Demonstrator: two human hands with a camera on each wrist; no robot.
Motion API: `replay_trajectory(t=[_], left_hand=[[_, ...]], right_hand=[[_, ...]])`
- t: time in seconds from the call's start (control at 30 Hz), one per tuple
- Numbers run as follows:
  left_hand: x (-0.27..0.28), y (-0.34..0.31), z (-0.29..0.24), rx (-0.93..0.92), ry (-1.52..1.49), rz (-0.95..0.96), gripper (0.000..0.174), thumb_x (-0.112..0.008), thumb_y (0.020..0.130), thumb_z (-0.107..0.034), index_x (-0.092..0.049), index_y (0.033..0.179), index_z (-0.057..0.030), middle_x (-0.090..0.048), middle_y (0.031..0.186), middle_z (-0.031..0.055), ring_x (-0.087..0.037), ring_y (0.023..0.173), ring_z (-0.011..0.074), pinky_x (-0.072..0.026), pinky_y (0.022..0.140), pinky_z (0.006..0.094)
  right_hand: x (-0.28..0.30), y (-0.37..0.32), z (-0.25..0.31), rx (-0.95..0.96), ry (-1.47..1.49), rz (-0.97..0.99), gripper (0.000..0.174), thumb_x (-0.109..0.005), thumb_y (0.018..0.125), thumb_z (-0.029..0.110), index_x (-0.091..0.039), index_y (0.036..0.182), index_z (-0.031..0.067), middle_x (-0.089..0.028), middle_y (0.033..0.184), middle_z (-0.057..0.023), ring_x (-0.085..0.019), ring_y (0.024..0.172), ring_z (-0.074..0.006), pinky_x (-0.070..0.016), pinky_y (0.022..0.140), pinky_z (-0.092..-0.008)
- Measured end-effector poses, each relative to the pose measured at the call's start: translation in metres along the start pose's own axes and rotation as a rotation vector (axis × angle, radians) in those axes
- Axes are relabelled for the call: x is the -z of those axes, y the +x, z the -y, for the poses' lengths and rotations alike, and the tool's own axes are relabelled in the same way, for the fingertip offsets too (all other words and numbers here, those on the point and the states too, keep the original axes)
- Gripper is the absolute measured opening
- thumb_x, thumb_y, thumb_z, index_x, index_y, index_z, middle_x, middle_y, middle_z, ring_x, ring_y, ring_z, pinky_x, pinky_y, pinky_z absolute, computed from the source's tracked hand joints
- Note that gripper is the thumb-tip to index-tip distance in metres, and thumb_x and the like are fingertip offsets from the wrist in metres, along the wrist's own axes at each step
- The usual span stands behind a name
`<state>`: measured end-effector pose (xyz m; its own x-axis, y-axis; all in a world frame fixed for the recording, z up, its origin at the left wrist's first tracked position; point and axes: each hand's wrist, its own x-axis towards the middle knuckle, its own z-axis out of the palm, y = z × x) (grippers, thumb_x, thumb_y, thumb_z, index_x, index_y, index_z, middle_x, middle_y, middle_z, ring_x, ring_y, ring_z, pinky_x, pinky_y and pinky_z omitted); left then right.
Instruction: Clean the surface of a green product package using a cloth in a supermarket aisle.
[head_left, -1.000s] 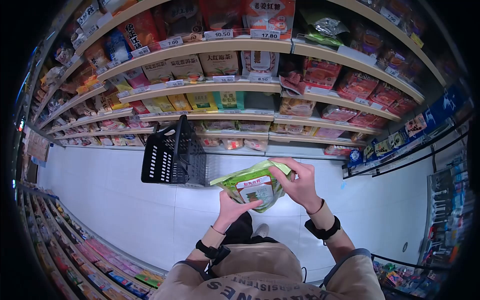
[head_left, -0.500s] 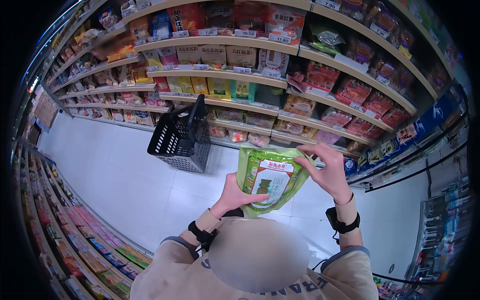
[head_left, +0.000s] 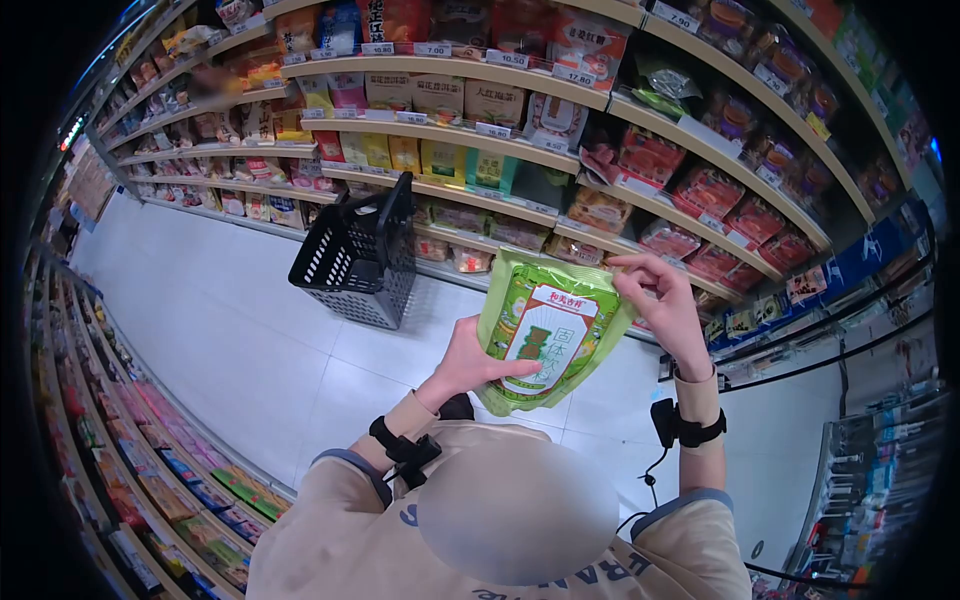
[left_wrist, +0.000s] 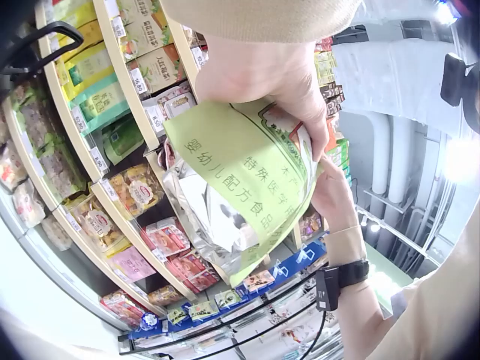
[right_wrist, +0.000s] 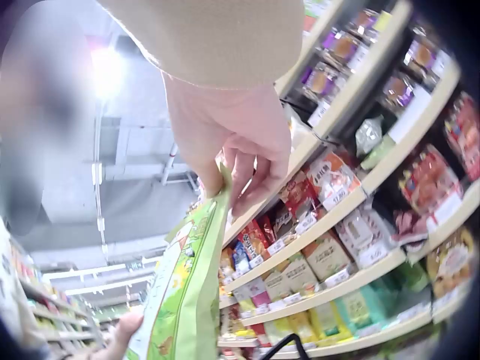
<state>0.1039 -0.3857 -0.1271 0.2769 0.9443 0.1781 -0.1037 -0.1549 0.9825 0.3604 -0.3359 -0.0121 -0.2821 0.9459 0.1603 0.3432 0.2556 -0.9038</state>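
The green solid-drink pouch (head_left: 575, 315) is held up, printed face toward the head camera. The left hand (head_left: 466, 360) grips it from 8 o'clock, thumb laid across the front; its other fingers seem to be behind, though they are hard to make out. The right hand (head_left: 668, 303) pinches the 2 o'clock corner. A black shopping basket (head_left: 362, 305) stands at 10 o'clock, stocked shelves (head_left: 450, 66) at 12.

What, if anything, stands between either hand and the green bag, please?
Nothing visible: the left hand grips the green bag at its side, and the right hand pinches it near an upper corner.
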Motion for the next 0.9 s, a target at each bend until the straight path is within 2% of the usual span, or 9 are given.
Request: replay_trajectory(t=[0.03, 0.07, 0.2, 0.3, 0.47, 0.57, 0.67, 0.83, 0.9], left_hand=[[0.001, 0.004, 0.0, 0.024, 0.055, -0.01, 0.053, -0.09, 0.068, -0.018, -0.067, 0.11, 0.0034, -0.074, 0.099, 0.0109, -0.07, 0.086, 0.0139, -0.0568, 0.077, 0.0303], [0.002, 0.007, 0.0, 0.05, 0.109, -0.018, 0.053, -0.09, 0.068, -0.02, -0.067, 0.11, 0.0035, -0.074, 0.097, 0.011, -0.07, 0.085, 0.0138, -0.057, 0.076, 0.0303], [0.0, 0.027, -0.003, 0.049, 0.182, -0.008, 0.053, -0.089, 0.068, -0.023, -0.068, 0.108, 0.0031, -0.074, 0.094, 0.0107, -0.071, 0.082, 0.0145, -0.0575, 0.075, 0.0306], [-0.003, 0.045, -0.008, 0.095, 0.239, 0.022, 0.055, -0.089, 0.067, -0.027, -0.068, 0.107, 0.003, -0.075, 0.092, 0.0102, -0.072, 0.08, 0.0153, -0.0577, 0.075, 0.0305], [0.002, 0.077, 0.002, -0.052, 0.34, 0.022, 0.056, -0.089, 0.065, -0.033, -0.069, 0.104, 0.0031, -0.074, 0.089, 0.0118, -0.073, 0.078, 0.0185, -0.0571, 0.074, 0.0315], [0.01, 0.096, 0.011, -0.106, 0.365, -0.004, 0.056, -0.089, 0.065, -0.034, -0.07, 0.103, 0.0023, -0.074, 0.087, 0.0129, -0.073, 0.077, 0.0208, -0.0566, 0.073, 0.0323], [0.022, 0.115, 0.007, -0.086, 0.389, 0.022, 0.056, -0.089, 0.065, -0.035, -0.07, 0.103, 0.0015, -0.073, 0.086, 0.013, -0.073, 0.077, 0.0218, -0.0563, 0.072, 0.0325], [0.045, 0.141, 0.007, -0.093, 0.381, 0.049, 0.058, -0.089, 0.065, -0.037, -0.069, 0.104, 0.0016, -0.073, 0.087, 0.0133, -0.073, 0.076, 0.0221, -0.0562, 0.072, 0.0328], [0.058, 0.149, 0.009, -0.089, 0.439, 0.042, 0.058, -0.089, 0.065, -0.034, -0.069, 0.107, 0.0012, -0.074, 0.088, 0.0133, -0.073, 0.077, 0.0201, -0.0563, 0.073, 0.0317]], right_hand=[[0.0, 0.002, 0.004, 0.096, -0.258, -0.012, 0.024, -0.07, 0.09, 0.013, -0.069, 0.11, 0.0008, -0.073, 0.086, -0.0073, -0.065, 0.077, -0.0115, -0.0488, 0.078, -0.0274], [-0.003, 0.004, 0.01, 0.237, -0.375, -0.075, 0.027, -0.074, 0.085, 0.014, -0.069, 0.108, 0.0016, -0.072, 0.093, -0.0119, -0.067, 0.081, -0.0218, -0.0503, 0.083, -0.0329], [-0.011, 0.022, 0.027, 0.455, -0.548, -0.093, 0.027, -0.076, 0.081, 0.016, -0.07, 0.102, 0.0006, -0.071, 0.096, -0.0122, -0.065, 0.094, -0.0299, -0.0511, 0.083, -0.0387], [-0.019, 0.043, 0.023, 0.447, -0.459, -0.079, 0.024, -0.075, 0.082, 0.016, -0.071, 0.099, -0.0001, -0.071, 0.095, -0.0124, -0.066, 0.092, -0.03, -0.0511, 0.082, -0.0394], [-0.018, 0.079, 0.008, 0.429, -0.373, -0.036, 0.018, -0.072, 0.084, 0.012, -0.07, 0.094, -0.0028, -0.071, 0.083, -0.0131, -0.067, 0.072, -0.0267, -0.0525, 0.067, -0.034], [-0.018, 0.098, 0.005, 0.364, -0.373, -0.09, 0.015, -0.069, 0.088, 0.011, -0.068, 0.09, -0.0034, -0.069, 0.076, -0.0122, -0.064, 0.064, -0.0205, -0.0496, 0.061, -0.031], [-0.015, 0.119, 0.0, 0.14, -0.256, -0.113, 0.015, -0.066, 0.091, 0.011, -0.066, 0.088, -0.0038, -0.064, 0.068, -0.0076, -0.055, 0.062, -0.0086, -0.0452, 0.058, -0.0262], [-0.011, 0.148, 0.01, 0.12, -0.302, -0.038, 0.015, -0.066, 0.091, 0.012, -0.067, 0.091, -0.003, -0.068, 0.074, -0.0086, -0.061, 0.065, -0.0119, -0.0491, 0.063, -0.0269], [-0.012, 0.158, 0.008, 0.219, -0.335, -0.123, 0.019, -0.069, 0.09, 0.017, -0.068, 0.097, -0.0009, -0.07, 0.082, -0.0136, -0.069, 0.074, -0.0208, -0.0523, 0.067, -0.0306]])
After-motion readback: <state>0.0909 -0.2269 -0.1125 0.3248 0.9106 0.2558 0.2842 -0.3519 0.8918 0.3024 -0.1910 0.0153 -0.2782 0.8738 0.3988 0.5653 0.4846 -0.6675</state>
